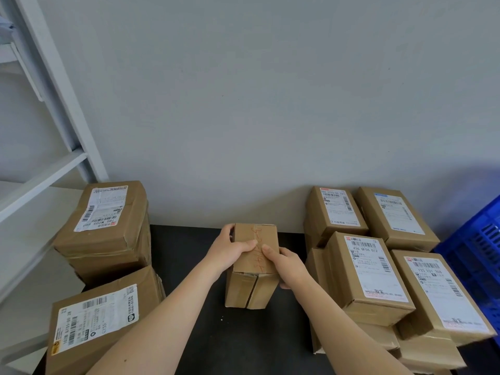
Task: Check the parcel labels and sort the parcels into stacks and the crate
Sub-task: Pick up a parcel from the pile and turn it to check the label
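A small brown cardboard parcel [253, 282] stands on the black table [189, 255], centre of view, with orange handwriting on its top face and no printed label showing. My left hand [230, 249] grips its upper left side, fingers over the top. On its right side my right hand [288, 265] holds it, thumb on top. Two stacks of labelled parcels sit to the left, the far left stack [105, 226] and the near left stack [100, 323]. Several labelled parcels [368, 269] are stacked to the right. A blue plastic crate [479, 255] is at the right edge.
A white metal shelving frame [51, 163] stands at the left beside a pale surface. A plain grey wall [257, 104] closes off the back of the table. Bare black tabletop shows between the left and right stacks, around the held parcel.
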Tool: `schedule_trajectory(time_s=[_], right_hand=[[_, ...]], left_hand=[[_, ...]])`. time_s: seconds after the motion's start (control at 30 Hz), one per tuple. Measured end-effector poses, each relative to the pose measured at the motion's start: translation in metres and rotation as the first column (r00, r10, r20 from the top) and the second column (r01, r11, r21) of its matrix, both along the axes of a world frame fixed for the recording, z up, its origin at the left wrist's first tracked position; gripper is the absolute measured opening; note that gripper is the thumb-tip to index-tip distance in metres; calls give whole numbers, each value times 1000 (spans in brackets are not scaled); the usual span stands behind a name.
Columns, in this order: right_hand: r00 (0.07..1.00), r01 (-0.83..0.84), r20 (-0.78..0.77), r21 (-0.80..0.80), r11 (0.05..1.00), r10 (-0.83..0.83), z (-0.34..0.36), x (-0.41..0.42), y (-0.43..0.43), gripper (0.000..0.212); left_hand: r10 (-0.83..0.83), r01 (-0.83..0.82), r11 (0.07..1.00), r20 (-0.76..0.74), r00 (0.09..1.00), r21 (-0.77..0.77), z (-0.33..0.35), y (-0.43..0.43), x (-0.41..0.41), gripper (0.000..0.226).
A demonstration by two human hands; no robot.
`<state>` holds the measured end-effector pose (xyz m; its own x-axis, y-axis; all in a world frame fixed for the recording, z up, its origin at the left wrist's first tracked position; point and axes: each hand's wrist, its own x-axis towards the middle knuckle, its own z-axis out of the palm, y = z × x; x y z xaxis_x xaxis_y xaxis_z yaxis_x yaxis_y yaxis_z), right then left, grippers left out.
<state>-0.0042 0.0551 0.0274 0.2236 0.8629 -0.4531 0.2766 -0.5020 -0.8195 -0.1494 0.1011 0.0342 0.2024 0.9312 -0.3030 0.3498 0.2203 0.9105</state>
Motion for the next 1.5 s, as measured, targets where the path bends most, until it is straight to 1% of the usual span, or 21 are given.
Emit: schedule_trajectory(time_s=[0.13, 0.23, 0.37, 0.43, 0.5, 0.6, 0.67, 0.7, 0.77, 0.87, 0.93, 1.0, 1.1, 1.2, 1.3, 1.37, 1.4, 1.5], right_hand=[[999, -19, 36, -12, 1000, 19, 6, -3, -1, 53], [991, -57, 120, -24, 998, 60, 13, -7, -3, 46], [978, -87, 187, -20, 996, 89, 16, -9, -6, 48], [981, -82, 173, -20, 996, 84, 16, -7, -8, 50], [987, -55, 150, -24, 998, 58, 17, -5, -12, 50], [993, 75, 100, -42, 996, -70, 14, 0, -18, 39], [983, 155, 106, -37, 987, -150, 10, 3, -19, 39], [979, 169, 118, -31, 985, -165, 8, 4, -19, 41], [977, 171, 136, -28, 985, -165, 7, 3, -20, 40], [981, 95, 174, -47, 994, -85, 6, 3, -20, 32], [991, 53, 126, -66, 996, -44, 6, 1, -20, 39], [996, 23, 85, -69, 997, -17, 6, -4, -19, 52], [996, 19, 90, -15, 1000, -17, 8, -11, -19, 71], [979, 20, 202, 99, 995, -40, 9, -12, -17, 82], [977, -2, 211, 143, 990, -28, 9, -14, -14, 82], [978, -24, 210, 140, 990, -6, 10, -16, -13, 78], [977, -31, 213, 140, 990, 0, 10, -17, -13, 76], [979, -40, 204, 139, 989, 11, 8, -18, -16, 66]], left_hand=[[7, -7, 1000, 9, 1000, -1, -2, -1, -1, 68], [11, -11, 1000, 2, 1000, -2, -2, -2, -1, 67], [4, -4, 1000, 18, 1000, -8, 5, -6, -1, 65], [-9, 10, 1000, 18, 1000, -15, 6, -8, -4, 59], [21, -20, 1000, 52, 998, -19, 4, -11, -8, 52], [145, -145, 989, 95, 985, -7, -1, -16, -15, 47], [189, -190, 982, 90, 978, 9, -4, -20, -18, 40], [186, -188, 982, 78, 979, 19, -6, -23, -19, 37], [164, -165, 986, 46, 985, 25, -9, -27, -20, 34], [137, -137, 990, 16, 990, 22, -12, -30, -22, 34], [135, -135, 991, 20, 991, 18, -11, -31, -23, 31], [138, -138, 990, 41, 990, 3, -8, -32, -26, 28], [132, -134, 991, 68, 989, 18, -3, -33, -31, 41], [123, -127, 989, 46, 991, 82, -1, -33, -34, 48], [112, -113, 978, 14, 994, 173, -3, -33, -36, 57], [142, -136, 968, -12, 990, 210, -4, -35, -35, 67], [167, -151, 959, -48, 985, 239, -4, -36, -35, 69], [263, -200, 920, -154, 952, 336, -7, -39, -37, 67]])
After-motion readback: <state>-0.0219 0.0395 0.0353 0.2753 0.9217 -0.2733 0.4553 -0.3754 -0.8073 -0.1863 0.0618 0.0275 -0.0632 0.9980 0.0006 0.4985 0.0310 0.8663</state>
